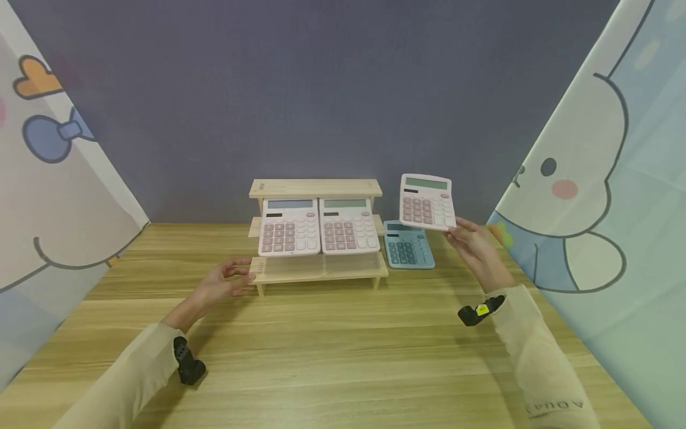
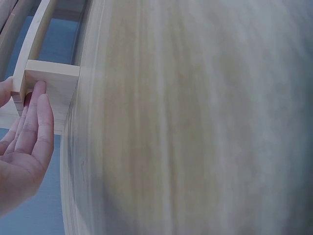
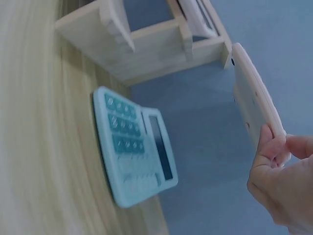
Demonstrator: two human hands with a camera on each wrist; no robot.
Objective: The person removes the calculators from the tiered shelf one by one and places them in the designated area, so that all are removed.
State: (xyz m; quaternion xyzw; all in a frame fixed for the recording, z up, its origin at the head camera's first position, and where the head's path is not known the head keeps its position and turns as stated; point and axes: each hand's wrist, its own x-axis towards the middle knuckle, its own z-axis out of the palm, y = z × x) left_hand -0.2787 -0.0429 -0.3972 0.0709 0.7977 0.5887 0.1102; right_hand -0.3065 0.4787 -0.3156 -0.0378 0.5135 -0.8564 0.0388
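Note:
Up off the table, a pink calculator (image 1: 427, 201) is pinched at its lower right corner by my right hand (image 1: 479, 250); the right wrist view shows its back and edge (image 3: 254, 93), with thumb and fingers on either side. My left hand (image 1: 217, 289) grips the left end of the lowest board of a wooden tiered rack (image 1: 316, 269), thumb on one side and fingers underneath in the left wrist view. Two more pink calculators, a left one (image 1: 290, 229) and a right one (image 1: 348, 229), lean side by side on the rack. A blue calculator (image 1: 409, 253) lies right of the rack, partly hidden behind the raised one.
The wood-grain table (image 1: 321, 357) runs up to a dark grey panel (image 1: 321, 89) behind the rack. The rack's top board (image 1: 316, 188) bears nothing. Cartoon-printed sheets hang at the left (image 1: 59, 196) and right (image 1: 616, 179).

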